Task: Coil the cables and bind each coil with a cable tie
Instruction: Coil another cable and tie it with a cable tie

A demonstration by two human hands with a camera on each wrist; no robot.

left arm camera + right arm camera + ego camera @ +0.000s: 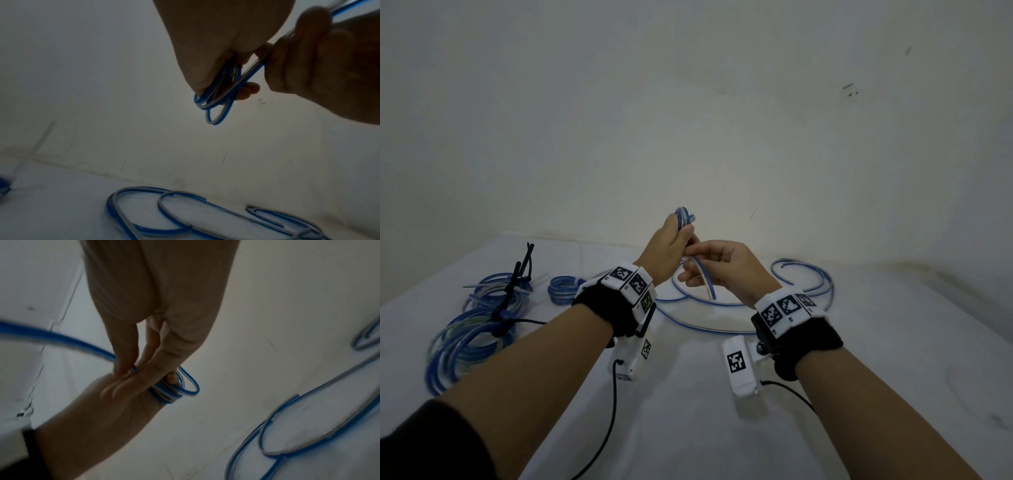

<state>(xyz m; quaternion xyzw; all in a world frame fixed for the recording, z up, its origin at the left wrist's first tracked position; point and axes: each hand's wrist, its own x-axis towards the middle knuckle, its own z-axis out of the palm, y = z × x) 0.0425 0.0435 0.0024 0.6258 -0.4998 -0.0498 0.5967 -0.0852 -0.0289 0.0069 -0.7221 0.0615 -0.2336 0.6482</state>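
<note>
My left hand [671, 243] is raised above the table and grips a small coil [684, 216] of blue-and-white flat cable; its loops [213, 104] stick out below the curled fingers. Just beside it my right hand [717, 265] pinches the running strand [703, 277] of the same cable between thumb and fingers [125, 363]. The remaining cable [722, 322] lies in loose loops on the white table [859, 342], trailing off to the right. The coil [172, 392] shows against the left hand in the right wrist view.
Three finished blue coils lie at the left: a large one [465, 346], a middle one [496, 294] and a small one [563, 289]. Black cable ties [522, 270] stick up from them. A pale wall [688, 120] stands close behind the table.
</note>
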